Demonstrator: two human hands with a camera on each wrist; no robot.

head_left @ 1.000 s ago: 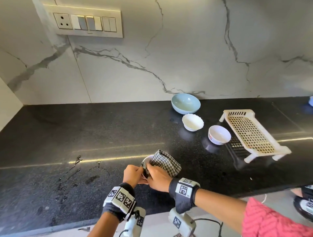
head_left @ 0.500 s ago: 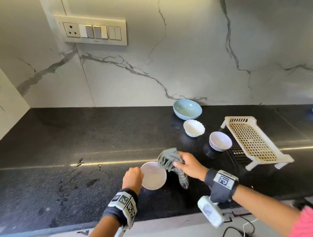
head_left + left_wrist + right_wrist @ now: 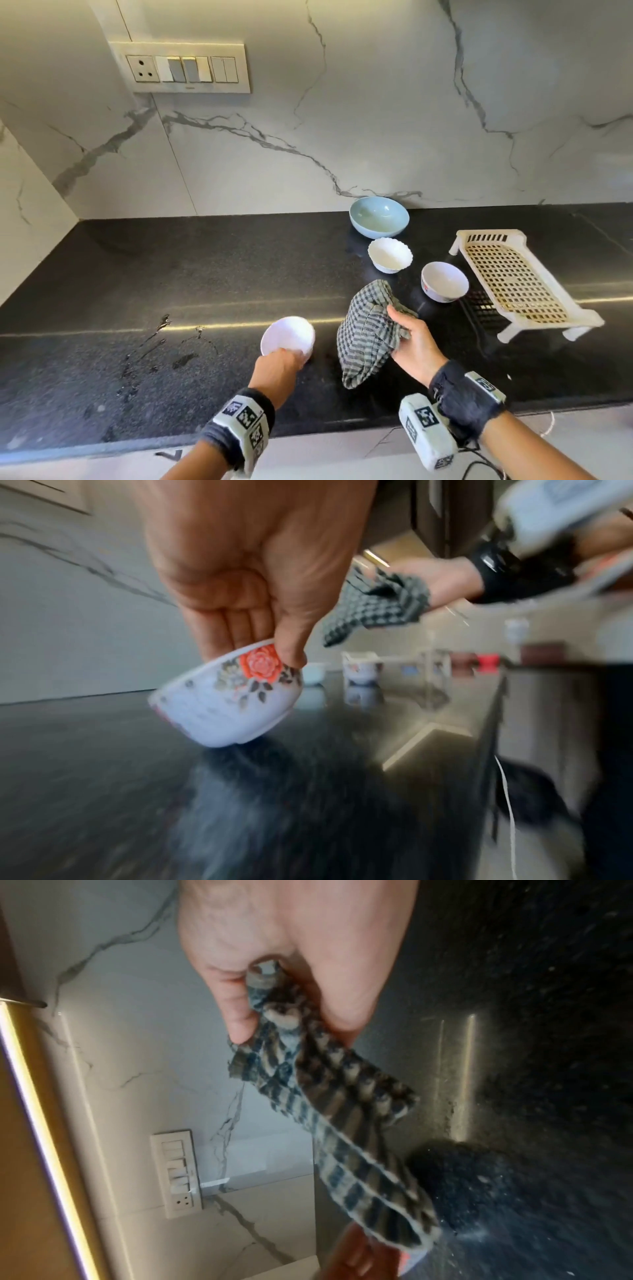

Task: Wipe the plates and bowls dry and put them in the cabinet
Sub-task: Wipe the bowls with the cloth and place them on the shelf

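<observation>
My left hand (image 3: 278, 363) pinches the near rim of a small white bowl (image 3: 287, 336) with a red rose print (image 3: 261, 664), thumb outside and fingers inside. The bowl tilts, its foot close to the black counter (image 3: 171, 274); contact is unclear. To its right, my right hand (image 3: 409, 342) grips a bunched grey checked cloth (image 3: 366, 329), which hangs clear of the counter (image 3: 335, 1096). Three more bowls stand behind: a pale blue one (image 3: 379, 216), a scalloped white one (image 3: 389, 255) and a white one with a printed side (image 3: 444, 281).
An empty cream drying rack (image 3: 513, 284) stands at the right of the counter. Water streaks (image 3: 161, 346) lie left of the held bowl. A switch plate (image 3: 186, 68) sits on the marble wall. A white cable (image 3: 544, 431) hangs past the counter's front edge.
The cloth came out of the bowl and my right hand carried it off to the right. My left hand keeps the bowl, now lower and tilted over the counter.
</observation>
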